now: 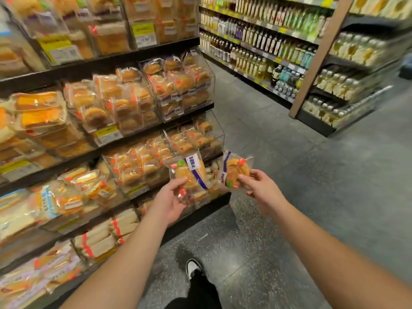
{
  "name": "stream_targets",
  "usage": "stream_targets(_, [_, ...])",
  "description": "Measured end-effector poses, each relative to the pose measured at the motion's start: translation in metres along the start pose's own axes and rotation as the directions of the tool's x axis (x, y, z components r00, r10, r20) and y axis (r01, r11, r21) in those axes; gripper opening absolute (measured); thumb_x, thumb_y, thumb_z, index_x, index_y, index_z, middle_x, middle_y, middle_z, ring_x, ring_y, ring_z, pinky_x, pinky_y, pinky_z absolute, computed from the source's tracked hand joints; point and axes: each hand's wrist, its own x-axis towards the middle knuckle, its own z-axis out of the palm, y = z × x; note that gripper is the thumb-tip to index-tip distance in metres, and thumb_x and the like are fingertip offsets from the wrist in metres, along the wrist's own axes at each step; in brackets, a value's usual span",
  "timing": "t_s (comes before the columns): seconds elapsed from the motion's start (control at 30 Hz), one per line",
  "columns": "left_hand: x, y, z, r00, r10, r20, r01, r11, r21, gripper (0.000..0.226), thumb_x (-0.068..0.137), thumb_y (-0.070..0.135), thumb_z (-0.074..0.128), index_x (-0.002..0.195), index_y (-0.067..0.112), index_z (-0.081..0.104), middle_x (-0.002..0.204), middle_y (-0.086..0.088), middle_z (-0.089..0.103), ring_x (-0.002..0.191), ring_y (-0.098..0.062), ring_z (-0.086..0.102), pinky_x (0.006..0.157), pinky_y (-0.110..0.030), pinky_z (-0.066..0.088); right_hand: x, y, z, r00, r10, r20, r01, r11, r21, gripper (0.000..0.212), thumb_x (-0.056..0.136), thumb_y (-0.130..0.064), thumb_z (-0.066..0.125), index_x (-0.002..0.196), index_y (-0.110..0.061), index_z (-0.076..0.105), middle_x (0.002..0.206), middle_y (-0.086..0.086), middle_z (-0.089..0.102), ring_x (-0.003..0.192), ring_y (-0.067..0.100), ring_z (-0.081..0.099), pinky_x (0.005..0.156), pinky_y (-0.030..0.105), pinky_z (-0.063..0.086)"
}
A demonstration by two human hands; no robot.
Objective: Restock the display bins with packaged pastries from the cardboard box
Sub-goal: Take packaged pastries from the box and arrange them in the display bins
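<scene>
Here, a supermarket aisle seen from a head-worn camera looking down.
Pastry shelving [138,52]: black tiered shelves fill the left half of the frame, packed with wrapped breads and cakes.
Bottle shelving [256,41]: across the upper right of the frame, rows of bottled oils and drinks, blurred.
Floor [323,186]: grey speckled tiles, lower right of the frame.
Display bins: clear plastic bins on the shelves. One bin [201,130] at centre frame holds round wrapped pastries; another [138,166], to its lower left, holds similar packs.
Arms: two bare forearms reach up from the bottom edge toward centre frame.
Left hand [169,200]: palm up, thumb pinching the lower edge of a packaged pastry [190,172], held in front of the bins, blue-striped label facing the camera.
Right hand [259,186]: fingers and thumb gripping a second packaged pastry [236,169], just right of the shelf end, above the floor.
Packs: near each other, not touching.
Shoe [193,267]: black and white, bottom centre, with a dark trouser leg below it.
</scene>
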Motion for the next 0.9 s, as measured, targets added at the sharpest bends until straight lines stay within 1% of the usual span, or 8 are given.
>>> stream_targets(0.17, [0.078,0.017,0.008,1.0,-0.003,0.018,-0.001,0.974,0.225,0.03,0.092,0.015,0.063,0.122,0.017,0.06,0.107,-0.001,0.076,0.094,-0.018,0.072,0.076,-0.036,0.049,0.081,-0.02,-0.014,1.0,-0.015,-0.026,0.009,0.976,-0.216,0.045,0.083,-0.046,0.076,0.121,-0.024,0.063,0.106,-0.005,0.072,0.091,0.013,0.065,0.067,0.028,0.044])
stream_targets(0.3, [0.152,0.041,0.017,0.999,-0.03,0.044,0.014,0.943,0.333,0.043,0.087,0.017,0.07,0.128,0.022,0.058,0.11,0.003,0.075,0.108,-0.021,0.068,0.097,-0.042,0.048,0.157,-0.039,-0.011,0.998,-0.014,-0.063,-0.008,0.942,-0.336,0.045,0.081,-0.048,0.077,0.118,-0.025,0.065,0.108,-0.008,0.07,0.098,0.012,0.065,0.087,0.036,0.052])
stream_targets(0.43, [0.213,0.068,0.022,0.997,-0.071,0.01,0.055,0.845,0.532,0.044,0.083,0.025,0.076,0.121,0.03,0.054,0.107,0.01,0.072,0.104,-0.012,0.064,0.108,-0.04,0.041,0.226,-0.058,0.0,0.999,0.049,-0.012,-0.05,0.899,-0.436,0.05,0.081,-0.044,0.078,0.123,-0.019,0.063,0.11,-0.004,0.07,0.094,0.014,0.069,0.088,0.041,0.059])
stream_targets(0.53, [0.248,0.084,0.025,0.997,-0.075,0.003,0.052,0.722,0.69,0.058,0.082,0.027,0.076,0.135,0.025,0.054,0.13,0.006,0.064,0.114,-0.015,0.06,0.104,-0.037,0.042,0.272,-0.076,0.009,0.997,0.055,0.046,-0.019,0.819,-0.573,0.043,0.085,-0.039,0.076,0.12,-0.017,0.064,0.107,-0.002,0.071,0.089,0.013,0.07,0.08,0.034,0.059])
stream_targets(0.63, [0.276,0.094,0.023,0.997,-0.08,-0.004,0.052,0.611,0.79,0.076,0.082,0.03,0.077,0.149,0.021,0.041,0.147,0.005,0.049,0.132,-0.018,0.049,0.113,-0.037,0.036,0.314,-0.087,0.019,0.997,0.044,0.065,0.013,0.72,-0.694,0.049,0.085,-0.044,0.074,0.125,-0.017,0.064,0.109,0.0,0.071,0.095,0.019,0.069,0.089,0.043,0.057])
stream_targets(0.7, [0.295,0.096,0.022,0.995,-0.099,-0.011,0.066,0.574,0.816,0.084,0.078,0.035,0.079,0.151,0.024,0.038,0.152,0.004,0.045,0.135,-0.017,0.046,0.114,-0.037,0.034,0.341,-0.091,0.026,0.995,0.058,0.081,0.026,0.638,-0.77,0.056,0.086,-0.048,0.072,0.13,-0.015,0.062,0.116,0.003,0.069,0.1,0.022,0.066,0.087,0.037,0.054])
stream_targets(0.77, [0.312,0.097,0.023,0.995,-0.09,-0.03,0.073,0.516,0.853,0.08,0.079,0.036,0.078,0.149,0.024,0.042,0.149,0.003,0.048,0.131,-0.018,0.049,0.107,-0.033,0.039,0.367,-0.096,0.031,0.991,0.076,0.112,0.049,0.566,-0.823,0.06,0.088,-0.048,0.071,0.134,-0.012,0.058,0.123,0.007,0.066,0.106,0.025,0.064,0.083,0.031,0.048])
stream_targets(0.9, [0.341,0.092,0.031,0.997,-0.076,-0.03,0.058,0.397,0.916,0.073,0.084,0.034,0.075,0.148,0.02,0.043,0.142,-0.002,0.053,0.111,-0.015,0.055,0.081,-0.023,0.043,0.411,-0.1,0.043,0.987,0.069,0.142,0.1,0.428,-0.898,0.055,0.091,-0.043,0.068,0.133,-0.009,0.057,0.124,0.011,0.065,0.113,0.028,0.061,0.085,0.032,0.044])
